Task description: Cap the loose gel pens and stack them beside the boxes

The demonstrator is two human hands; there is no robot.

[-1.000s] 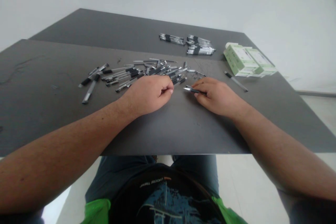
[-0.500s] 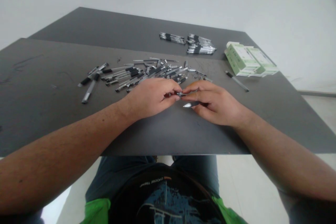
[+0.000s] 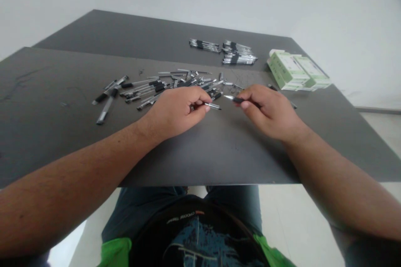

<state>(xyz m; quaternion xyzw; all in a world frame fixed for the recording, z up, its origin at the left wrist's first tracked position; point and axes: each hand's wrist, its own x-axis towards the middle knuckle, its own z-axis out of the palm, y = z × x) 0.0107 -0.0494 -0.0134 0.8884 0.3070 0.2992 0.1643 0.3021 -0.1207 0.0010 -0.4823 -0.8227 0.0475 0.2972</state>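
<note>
**Slim pen with a silvery cone tip and black grip (image 3: pixel 233 99) in the right hand (image 3: pixel 271 110), facing a thin silvery piece with a dark end (image 3: pixel 214 106) in the left hand (image 3: pixel 178 110)**

The pen points left, over the near part of a matte dark-grey table (image 3: pixel 188 158). The right thumb and fingers are closed around its black grip; the rest of its length is hidden in the hand. The left thumb and forefinger pinch the thin piece, its dark end sticking out to the right. The two ends are near each other but apart. Whether the left palm holds anything more cannot be told.

Both pieces look light and stiff, probably smooth plastic or metal that could slip or roll. The black grip seems the surest hold; the narrow tip looks the more delicate end.

Just beyond the left hand lies a loose heap of clear-and-black pens (image 3: pixel 159 86). Farther left, a few separate pens (image 3: pixel 107 107) cross. Toward the back are neat pen bundles (image 3: pixel 239 57); at right, green-and-white cardboard boxes (image 3: pixel 290 73).
</note>
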